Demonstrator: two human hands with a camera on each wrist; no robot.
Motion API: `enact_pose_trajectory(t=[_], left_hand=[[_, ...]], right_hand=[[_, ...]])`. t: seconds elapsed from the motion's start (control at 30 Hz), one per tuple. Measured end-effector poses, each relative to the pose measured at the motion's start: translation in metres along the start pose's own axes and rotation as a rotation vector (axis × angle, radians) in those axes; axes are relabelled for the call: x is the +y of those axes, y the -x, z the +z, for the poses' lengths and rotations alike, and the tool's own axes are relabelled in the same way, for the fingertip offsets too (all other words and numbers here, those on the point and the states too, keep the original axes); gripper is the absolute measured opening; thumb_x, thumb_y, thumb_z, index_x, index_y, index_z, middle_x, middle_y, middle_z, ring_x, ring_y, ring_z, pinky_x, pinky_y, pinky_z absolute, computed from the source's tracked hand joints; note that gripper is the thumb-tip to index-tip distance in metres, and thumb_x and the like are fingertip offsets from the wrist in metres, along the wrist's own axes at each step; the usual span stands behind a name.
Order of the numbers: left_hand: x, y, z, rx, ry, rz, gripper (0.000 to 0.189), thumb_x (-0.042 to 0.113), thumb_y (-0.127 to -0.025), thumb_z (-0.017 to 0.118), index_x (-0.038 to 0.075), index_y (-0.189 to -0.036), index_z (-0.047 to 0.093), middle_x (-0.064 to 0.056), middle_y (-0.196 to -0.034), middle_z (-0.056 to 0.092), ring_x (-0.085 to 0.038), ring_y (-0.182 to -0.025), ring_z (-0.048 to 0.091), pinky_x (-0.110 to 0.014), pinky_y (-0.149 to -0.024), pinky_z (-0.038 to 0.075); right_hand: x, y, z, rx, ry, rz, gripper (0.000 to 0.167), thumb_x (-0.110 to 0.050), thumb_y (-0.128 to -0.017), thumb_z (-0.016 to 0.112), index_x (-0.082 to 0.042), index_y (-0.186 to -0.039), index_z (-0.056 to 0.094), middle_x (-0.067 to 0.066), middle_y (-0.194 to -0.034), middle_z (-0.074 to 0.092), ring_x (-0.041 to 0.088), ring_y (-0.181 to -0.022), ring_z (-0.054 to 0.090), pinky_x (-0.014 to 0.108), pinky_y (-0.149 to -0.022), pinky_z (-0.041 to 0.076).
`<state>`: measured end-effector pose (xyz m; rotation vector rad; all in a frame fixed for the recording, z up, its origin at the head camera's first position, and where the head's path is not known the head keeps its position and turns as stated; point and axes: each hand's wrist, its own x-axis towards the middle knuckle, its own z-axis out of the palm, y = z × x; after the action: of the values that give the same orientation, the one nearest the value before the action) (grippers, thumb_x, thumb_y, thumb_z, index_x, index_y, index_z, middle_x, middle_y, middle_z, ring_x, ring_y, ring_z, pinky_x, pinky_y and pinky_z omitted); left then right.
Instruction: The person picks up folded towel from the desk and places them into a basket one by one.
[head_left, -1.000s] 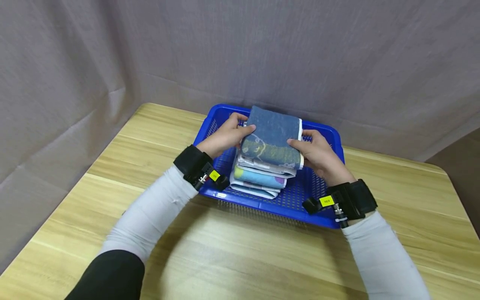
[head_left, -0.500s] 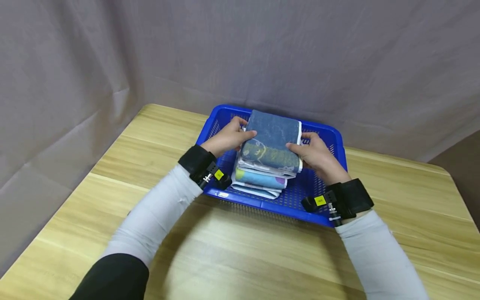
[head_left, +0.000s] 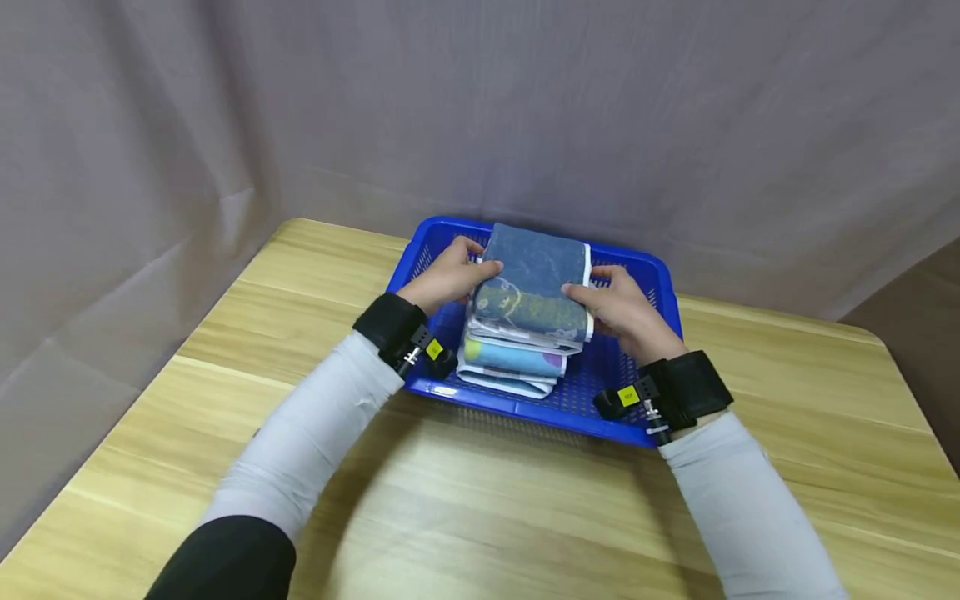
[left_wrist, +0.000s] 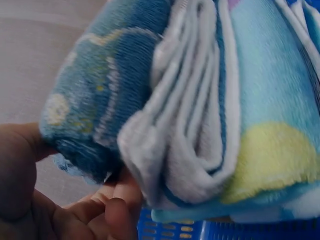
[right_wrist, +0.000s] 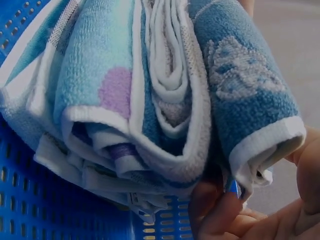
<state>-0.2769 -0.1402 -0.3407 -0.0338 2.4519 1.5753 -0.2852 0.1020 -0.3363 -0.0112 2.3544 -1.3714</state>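
A folded dark blue towel point(head_left: 534, 279) with white edging and a pale yellowish pattern lies over a stack of folded towels. My left hand point(head_left: 450, 273) grips its left side, thumb on top and fingers curled beneath. On the opposite side my right hand point(head_left: 626, 308) pinches it the same way. Below it in the stack, a light blue towel point(left_wrist: 272, 95) shows a yellow spot, with a purple spot at its other end in the right wrist view. In both wrist views the dark blue towel's fold point(right_wrist: 250, 75) sits close against the stack, fingers reaching into the gap.
The stack stands in a blue perforated plastic basket point(head_left: 517, 408) on a wood-grain table point(head_left: 450, 508). A grey-brown cloth backdrop point(head_left: 480, 108) hangs right behind the basket. Basket floor shows to the right of the stack.
Both hands have lowered the dark blue towel slightly onto the stack. Over the last half second it has hardly moved; the whole view shifts a little.
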Motion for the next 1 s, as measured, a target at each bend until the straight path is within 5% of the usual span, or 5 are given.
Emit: enact_pose_trajectory(t=[0.1, 0.43, 0.63, 0.73, 1.0], left_hand=[[-0.002, -0.005, -0.001, 0.04, -0.019, 0.012, 0.054, 0.034, -0.1, 0.058, 0.004, -0.141, 0.039, -0.003, -0.087, 0.047, -0.015, -0.066, 0.048, -0.036, -0.071, 0.047], [-0.001, -0.025, 0.003, -0.001, 0.019, 0.029, 0.053, 0.037, -0.101, 0.057, 0.006, -0.141, 0.043, -0.005, -0.091, 0.049, -0.016, -0.069, 0.05, -0.043, -0.084, 0.049], [0.004, -0.036, 0.01, -0.018, -0.008, 0.089, 0.053, 0.037, -0.101, 0.056, 0.005, -0.141, 0.043, -0.011, -0.113, 0.056, -0.025, -0.088, 0.063, -0.045, -0.094, 0.05], [0.004, -0.037, 0.007, -0.013, -0.024, 0.095, 0.051, 0.036, -0.101, 0.057, 0.004, -0.138, 0.044, -0.014, -0.12, 0.058, -0.028, -0.099, 0.066, -0.04, -0.094, 0.052], [0.01, -0.023, -0.014, 0.11, -0.254, 0.214, 0.044, 0.036, -0.1, 0.057, 0.004, -0.13, 0.052, -0.013, -0.109, 0.063, -0.026, -0.099, 0.061, -0.037, -0.084, 0.049]], right_hand=[[-0.003, -0.007, -0.001, 0.007, 0.006, 0.008, 0.085, -0.038, -0.099, 0.059, -0.007, -0.159, 0.007, 0.021, -0.157, 0.03, 0.032, -0.132, 0.042, 0.052, -0.113, 0.037], [0.004, -0.022, -0.016, 0.015, 0.028, -0.03, 0.084, -0.04, -0.1, 0.057, -0.007, -0.159, 0.007, 0.024, -0.16, 0.024, 0.035, -0.13, 0.042, 0.053, -0.112, 0.038], [0.017, -0.029, -0.033, 0.051, 0.068, -0.054, 0.078, -0.042, -0.101, 0.051, -0.004, -0.158, 0.014, 0.022, -0.144, 0.041, 0.014, -0.091, 0.054, 0.043, -0.101, 0.047], [0.019, -0.031, -0.037, 0.079, 0.09, -0.076, 0.072, -0.039, -0.102, 0.05, -0.002, -0.156, 0.02, 0.019, -0.136, 0.047, 0.01, -0.088, 0.056, 0.034, -0.09, 0.05], [0.018, -0.017, -0.044, 0.114, 0.121, -0.151, 0.069, -0.031, -0.104, 0.046, 0.0, -0.156, 0.014, 0.032, -0.148, 0.036, 0.044, -0.127, 0.048, 0.041, -0.091, 0.046]])
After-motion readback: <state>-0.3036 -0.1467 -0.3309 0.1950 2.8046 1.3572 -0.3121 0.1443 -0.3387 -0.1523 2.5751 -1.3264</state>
